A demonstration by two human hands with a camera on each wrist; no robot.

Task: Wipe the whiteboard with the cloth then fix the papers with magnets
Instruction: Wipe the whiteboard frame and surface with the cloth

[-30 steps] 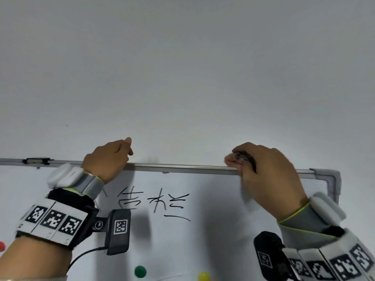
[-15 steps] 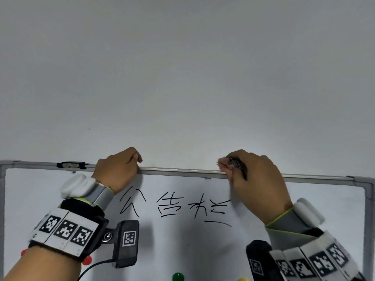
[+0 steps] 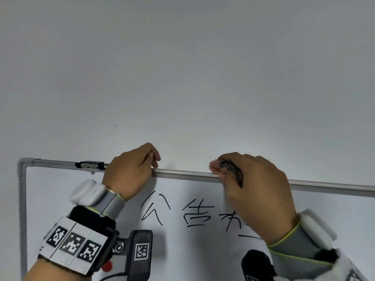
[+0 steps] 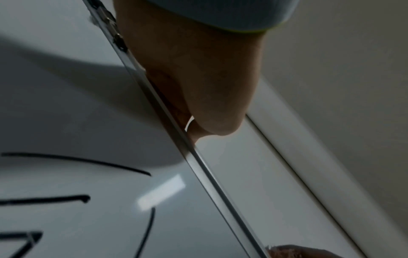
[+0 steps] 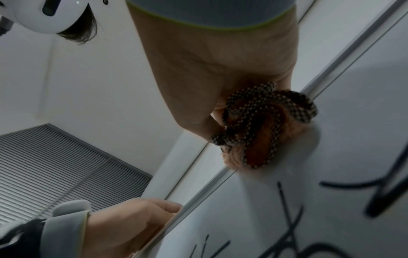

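The whiteboard [image 3: 60, 199] hangs on a pale wall and carries black handwriting [image 3: 156, 207]. My left hand [image 3: 142, 165] grips its metal top frame [image 3: 182, 175], fingers curled over the edge; the left wrist view shows the same hand [image 4: 198, 78] on the frame [image 4: 209, 174]. My right hand [image 3: 243, 171] holds a bunched pink cloth [image 3: 218, 167] with a black-and-white checked border against the top frame, above the last written character, which the hand partly hides. The right wrist view shows the cloth [image 5: 264, 132] pressed onto the frame [image 5: 209, 188]. No papers are in view.
A black clip [image 3: 90, 165] sits on the top frame left of my left hand. A red magnet [image 3: 106, 265] peeks out under my left wrist. The board's left corner [image 3: 25, 162] is in view. A slatted vent [image 5: 55, 165] shows in the right wrist view.
Both hands have slid left along the top frame. The right hand with the cloth now sits over the last character. The view has turned towards the board's left corner.
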